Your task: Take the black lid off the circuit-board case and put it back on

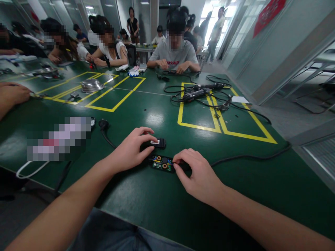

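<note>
An uncovered black housing (162, 168) with a green circuit board and copper coils in it lies on the green table before me. Just beyond it is its black plastic cover (162, 143), with a white label and a ribbed end. My left hand (134, 148) has its thumb and curved fingers around the cover's left part, a fingertip on the label. At the housing's right end, my right hand (196, 172) pinches the edge between thumb and forefinger; the exact contact is partly hidden. A black power cable (251, 158) runs off to the right from under this hand.
A black plug (103, 124) on a cord lies left of my hands, near a blurred-out object (60, 139) with a white loop. Black cabled tools (199, 91) and a metal bowl (92, 85) lie farther back. A person (174, 52) sits opposite; another's hand (15, 94) is at left.
</note>
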Demonstrator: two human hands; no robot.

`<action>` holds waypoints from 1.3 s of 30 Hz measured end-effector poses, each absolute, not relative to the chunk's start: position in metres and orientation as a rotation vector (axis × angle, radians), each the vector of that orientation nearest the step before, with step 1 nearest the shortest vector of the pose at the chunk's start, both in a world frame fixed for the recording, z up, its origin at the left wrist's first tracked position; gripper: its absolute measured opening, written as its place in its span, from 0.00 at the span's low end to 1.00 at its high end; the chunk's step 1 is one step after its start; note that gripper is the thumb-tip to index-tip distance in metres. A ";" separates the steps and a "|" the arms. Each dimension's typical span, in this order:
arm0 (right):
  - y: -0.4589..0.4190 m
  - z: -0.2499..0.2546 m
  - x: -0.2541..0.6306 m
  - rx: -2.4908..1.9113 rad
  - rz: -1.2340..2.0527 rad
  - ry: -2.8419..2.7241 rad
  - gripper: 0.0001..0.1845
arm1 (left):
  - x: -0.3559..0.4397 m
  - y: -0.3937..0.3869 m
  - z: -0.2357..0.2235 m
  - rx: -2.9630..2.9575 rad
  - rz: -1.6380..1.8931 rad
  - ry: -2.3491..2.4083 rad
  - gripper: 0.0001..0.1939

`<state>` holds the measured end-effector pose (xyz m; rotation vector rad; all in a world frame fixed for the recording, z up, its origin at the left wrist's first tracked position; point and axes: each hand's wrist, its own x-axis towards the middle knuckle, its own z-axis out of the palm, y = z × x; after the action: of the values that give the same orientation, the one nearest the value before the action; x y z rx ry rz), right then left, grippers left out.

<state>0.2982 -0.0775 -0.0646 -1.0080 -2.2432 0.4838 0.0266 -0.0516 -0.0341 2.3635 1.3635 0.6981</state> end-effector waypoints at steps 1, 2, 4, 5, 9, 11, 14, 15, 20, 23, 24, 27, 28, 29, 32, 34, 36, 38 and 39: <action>-0.078 -0.065 0.298 -1.020 0.506 -2.213 0.09 | 0.027 -0.049 -0.038 2.362 0.685 1.402 0.14; -0.078 -0.066 0.298 -1.036 0.531 -2.177 0.14 | 0.027 -0.048 -0.040 2.354 0.657 1.423 0.16; -0.078 -0.067 0.297 -1.066 0.573 -2.113 0.22 | 0.026 -0.046 -0.041 2.337 0.635 1.438 0.18; -0.079 -0.067 0.297 -1.074 0.590 -2.095 0.24 | 0.026 -0.046 -0.039 2.327 0.653 1.433 0.18; -0.079 -0.069 0.298 -1.078 0.636 -2.066 0.31 | 0.024 -0.054 -0.026 2.243 0.775 1.306 0.21; -0.078 -0.069 0.299 -1.078 0.643 -2.076 0.34 | 0.024 -0.058 -0.020 2.208 0.755 1.177 0.21; -0.078 -0.067 0.300 -1.076 0.637 -2.114 0.35 | 0.026 -0.062 -0.018 2.229 0.604 1.056 0.19; -0.079 -0.066 0.300 -1.077 0.633 -2.132 0.35 | 0.027 -0.062 -0.018 2.245 0.551 1.043 0.19; -0.081 -0.059 0.298 -1.092 0.598 -2.246 0.25 | 0.031 -0.062 -0.020 2.285 0.472 1.054 0.20; -0.080 -0.057 0.296 -1.104 0.591 -2.277 0.17 | 0.032 -0.062 -0.020 2.267 0.462 1.053 0.19; -0.080 -0.056 0.296 -1.109 0.597 -2.280 0.15 | 0.032 -0.062 -0.019 2.263 0.461 1.052 0.19; -0.079 -0.056 0.296 -1.111 0.613 -2.281 0.15 | 0.032 -0.062 -0.020 2.274 0.458 1.042 0.19; -0.078 -0.056 0.296 -1.109 0.611 -2.287 0.15 | 0.033 -0.061 -0.020 2.282 0.456 1.037 0.19; -0.078 -0.056 0.296 -1.110 0.606 -2.294 0.15 | 0.033 -0.061 -0.020 2.290 0.454 1.034 0.19; -0.078 -0.055 0.296 -1.123 0.576 -2.309 0.16 | 0.033 -0.061 -0.021 2.316 0.452 1.035 0.19; -0.078 -0.055 0.296 -1.123 0.560 -2.312 0.16 | 0.033 -0.062 -0.021 2.330 0.449 1.036 0.20; -0.078 -0.055 0.296 -1.114 0.553 -2.312 0.15 | 0.034 -0.062 -0.021 2.335 0.447 1.037 0.19; -0.079 -0.056 0.296 -1.107 0.549 -2.309 0.15 | 0.034 -0.062 -0.020 2.332 0.449 1.042 0.19; -0.079 -0.057 0.297 -1.107 0.546 -2.306 0.14 | 0.034 -0.061 -0.020 2.331 0.448 1.045 0.19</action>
<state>0.2965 -0.0786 -0.0570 -1.1068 -2.3065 0.5460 0.0337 -0.0613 -0.0201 2.3305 1.0454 0.4478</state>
